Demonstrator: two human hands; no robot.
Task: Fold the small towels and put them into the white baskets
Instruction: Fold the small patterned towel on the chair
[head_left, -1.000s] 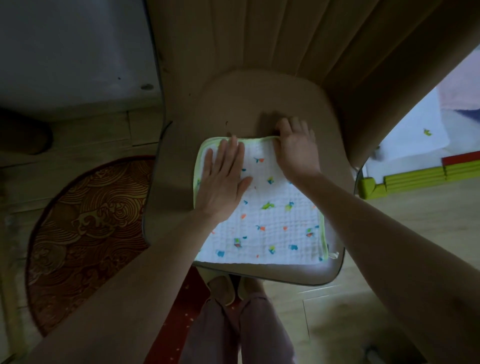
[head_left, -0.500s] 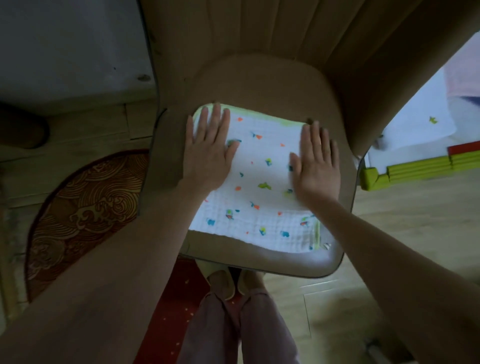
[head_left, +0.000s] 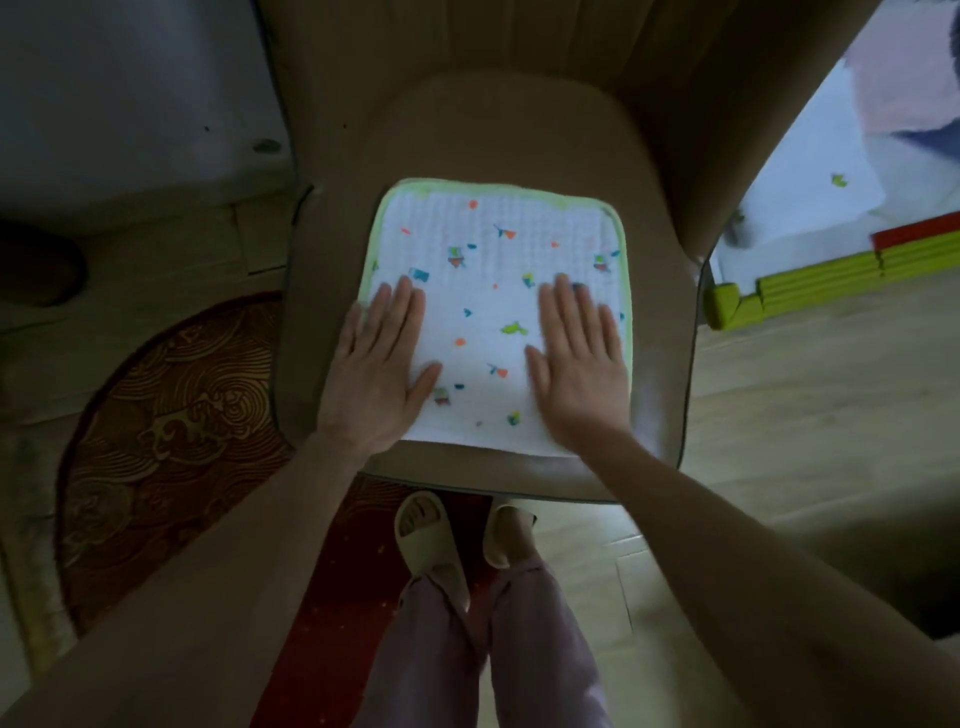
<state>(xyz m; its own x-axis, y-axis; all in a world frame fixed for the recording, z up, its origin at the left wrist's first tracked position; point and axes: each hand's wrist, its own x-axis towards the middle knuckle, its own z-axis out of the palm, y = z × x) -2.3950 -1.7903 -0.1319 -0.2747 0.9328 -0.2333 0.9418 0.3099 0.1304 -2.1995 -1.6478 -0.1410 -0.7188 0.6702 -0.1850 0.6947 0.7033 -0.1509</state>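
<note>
A small white towel (head_left: 493, 291) with a green border and coloured specks lies flat on the beige chair seat (head_left: 509, 130). My left hand (head_left: 376, 364) rests flat on the towel's near left part, its outer fingers over the left edge. On the near right part lies my right hand (head_left: 576, 358), palm down with fingers straight. Neither hand grips anything. No white basket is in view.
The chair's backrest (head_left: 519, 36) rises behind the seat. A brown patterned rug (head_left: 171, 415) lies on the wooden floor at left. At right are a green and red foam edge (head_left: 831, 275) and a white cloth (head_left: 810, 182). My feet in slippers (head_left: 431, 540) stand below the seat.
Both hands have slid from the towel's far half toward its near edge, staying flat on it. The towel looks smoothed out on the seat.
</note>
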